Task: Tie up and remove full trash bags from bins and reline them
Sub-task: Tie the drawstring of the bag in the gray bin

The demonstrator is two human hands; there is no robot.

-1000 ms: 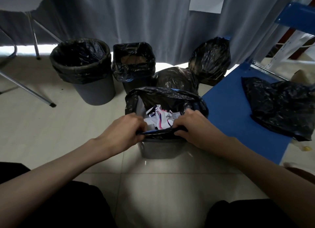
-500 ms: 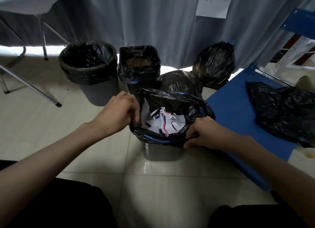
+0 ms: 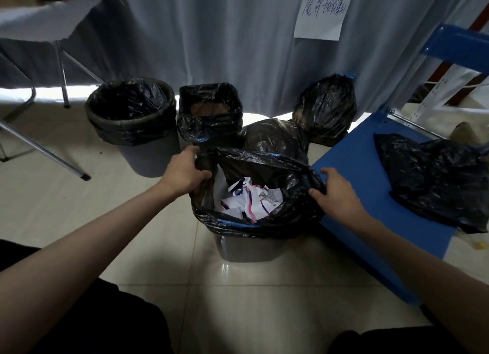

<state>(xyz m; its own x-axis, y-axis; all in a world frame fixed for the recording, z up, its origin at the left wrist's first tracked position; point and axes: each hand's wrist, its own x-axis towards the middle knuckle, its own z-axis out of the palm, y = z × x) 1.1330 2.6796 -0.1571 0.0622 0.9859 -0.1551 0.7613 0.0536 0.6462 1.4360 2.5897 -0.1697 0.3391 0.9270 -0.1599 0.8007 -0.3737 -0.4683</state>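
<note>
Dim indoor shot. Brightest light came in as a white strip under the grey hanging curtain (image 3: 238,36), blown out. Glossy beige floor tiles (image 3: 264,300) showed soft glare near the bin base. Black plastic bin liners lost detail. Wide-angle bending at edges; corners softly blurred.

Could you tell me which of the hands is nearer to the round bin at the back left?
Left. The left hand grips the front bag's far-left rim, just right of the round bin; the right hand holds the opposite rim, farther away.
</note>
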